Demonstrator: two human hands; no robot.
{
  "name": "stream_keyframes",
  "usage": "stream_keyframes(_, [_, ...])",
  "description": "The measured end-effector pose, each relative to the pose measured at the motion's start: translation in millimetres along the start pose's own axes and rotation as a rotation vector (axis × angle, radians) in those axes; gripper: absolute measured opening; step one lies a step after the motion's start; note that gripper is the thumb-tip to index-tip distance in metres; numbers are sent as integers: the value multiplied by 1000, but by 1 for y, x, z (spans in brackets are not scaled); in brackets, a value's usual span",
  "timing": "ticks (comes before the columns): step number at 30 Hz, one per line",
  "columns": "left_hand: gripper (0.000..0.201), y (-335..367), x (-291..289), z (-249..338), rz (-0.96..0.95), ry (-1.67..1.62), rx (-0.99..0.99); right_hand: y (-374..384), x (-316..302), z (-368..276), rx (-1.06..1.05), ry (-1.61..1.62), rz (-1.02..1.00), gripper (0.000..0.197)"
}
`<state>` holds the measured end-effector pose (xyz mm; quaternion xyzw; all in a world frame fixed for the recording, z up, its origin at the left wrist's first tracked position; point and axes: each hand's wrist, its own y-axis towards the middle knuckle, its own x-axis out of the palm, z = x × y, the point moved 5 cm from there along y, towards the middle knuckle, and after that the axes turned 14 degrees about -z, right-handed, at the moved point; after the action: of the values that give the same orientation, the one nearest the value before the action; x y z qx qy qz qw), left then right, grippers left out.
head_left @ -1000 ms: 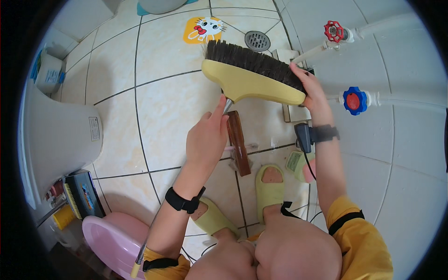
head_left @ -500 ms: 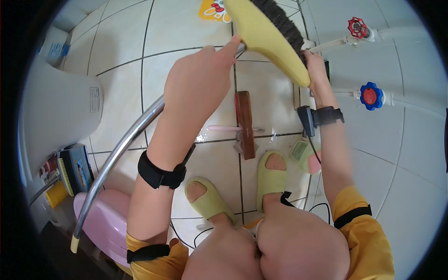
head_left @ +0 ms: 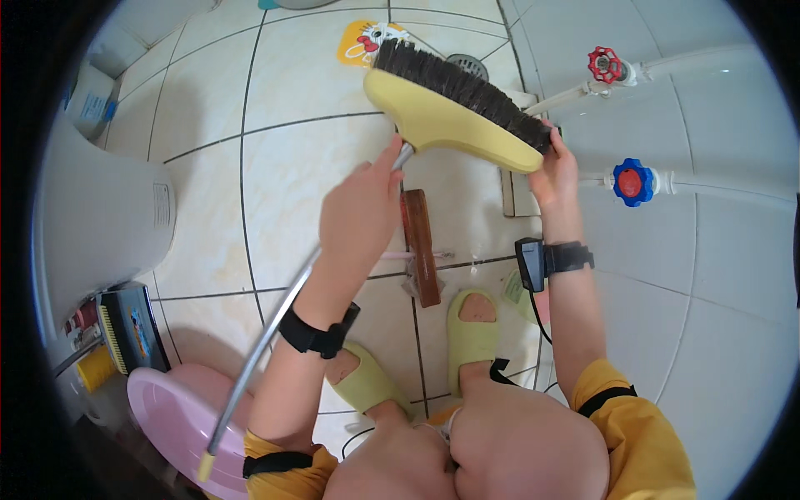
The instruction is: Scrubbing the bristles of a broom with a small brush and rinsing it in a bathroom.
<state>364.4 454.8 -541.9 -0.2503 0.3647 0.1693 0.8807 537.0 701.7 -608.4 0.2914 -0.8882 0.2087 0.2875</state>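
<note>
A broom with a yellow head [head_left: 454,121] and dark bristles [head_left: 467,87] is held above the tiled floor, the bristles facing away from me. My left hand [head_left: 360,204] is closed round its metal handle [head_left: 267,337] just below the head. From there the handle slants back past my left forearm to a pale end cap [head_left: 207,465]. My right hand [head_left: 557,175] is closed at the right end of the head, its fingers against the bristle tips; part of that grip is hidden. Beneath the broom a reddish-brown long brush [head_left: 422,250] lies on the floor across a thin pink stick.
A pink basin [head_left: 158,417] stands at the lower left, near a white rounded fixture [head_left: 108,217]. Pipes with a red valve [head_left: 606,64] and a blue valve [head_left: 633,182] run along the right wall. A floor drain [head_left: 468,65] lies beyond the bristles. Green slippers [head_left: 475,333] are on my feet.
The broom head has come nearer to me and turned to lie more crosswise. The handle's end has swung right and closer, over the basin. Both hands keep their hold.
</note>
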Motion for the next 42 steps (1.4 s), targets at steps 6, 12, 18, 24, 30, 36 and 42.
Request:
stream_keyframes(6, [38,1,30,18,-80,-173,16,-16,-14,-24,-102,-118,141,25])
stream_keyframes(12, [38,3,33,23,-109,-179,67,-41,-5,-31,-163,-270,180,31])
stream_keyframes(18, [37,7,27,25,-86,-117,63,-40,-4,-28,-216,-434,235,46])
stream_keyframes(24, [36,6,13,4,38,-89,6,-81,23,17,-338,-1275,157,55])
stream_keyframes(30, [37,4,-5,-8,111,-99,-37,-155,61,125,340,-1597,-507,64])
stream_keyframes(36, [36,8,-11,-13,140,-136,-5,-153,62,142,230,-1446,-338,57])
stream_keyframes(42, [35,8,-5,-11,57,-197,-21,-164,20,72,-32,-958,21,61])
